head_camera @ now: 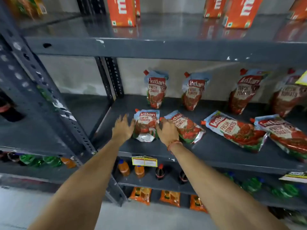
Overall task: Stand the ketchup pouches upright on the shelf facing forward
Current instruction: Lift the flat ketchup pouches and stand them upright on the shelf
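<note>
Between my hands, a red-and-pale-blue foil ketchup pouch (146, 126) with a silver base sits on the dark grey metal shelf (216, 151).

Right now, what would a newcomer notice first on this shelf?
Two bare hands, left hand and right hand, flank a red-and-blue plastic ketchup pouch at the front of the grey metal shelf. To its right, three similar pouches lie flat; behind, four stand upright against the wall. Orange cartons stand above.
</note>
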